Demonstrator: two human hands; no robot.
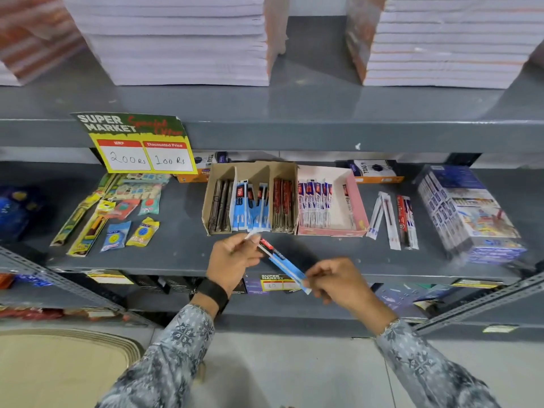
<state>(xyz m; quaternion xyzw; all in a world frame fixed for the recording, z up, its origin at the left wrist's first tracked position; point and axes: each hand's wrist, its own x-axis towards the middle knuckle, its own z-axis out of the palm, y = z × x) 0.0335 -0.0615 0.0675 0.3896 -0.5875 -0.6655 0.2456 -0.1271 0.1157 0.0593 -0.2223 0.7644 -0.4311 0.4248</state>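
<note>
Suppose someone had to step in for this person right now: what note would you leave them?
Left hand: pinches the upper end of the blue pen packet.
Right hand: pinches its lower end.
Where: the packet hangs tilted in the air before the shelf, just below the cardboard box.
Done: one packet is in hand, outside the box.
Left: probably slot it into the middle compartment beside the matching blue packets.

This was a shop's stationery aisle. A grey metal shelf rack (294, 136) carried a yellow and green "SUPER MARKET" price card (138, 142) at centre left, tall stacks of white-paged notebooks (176, 39) along the top, and a brown cardboard display box (256, 172) of packaged pens mid-frame.
</note>
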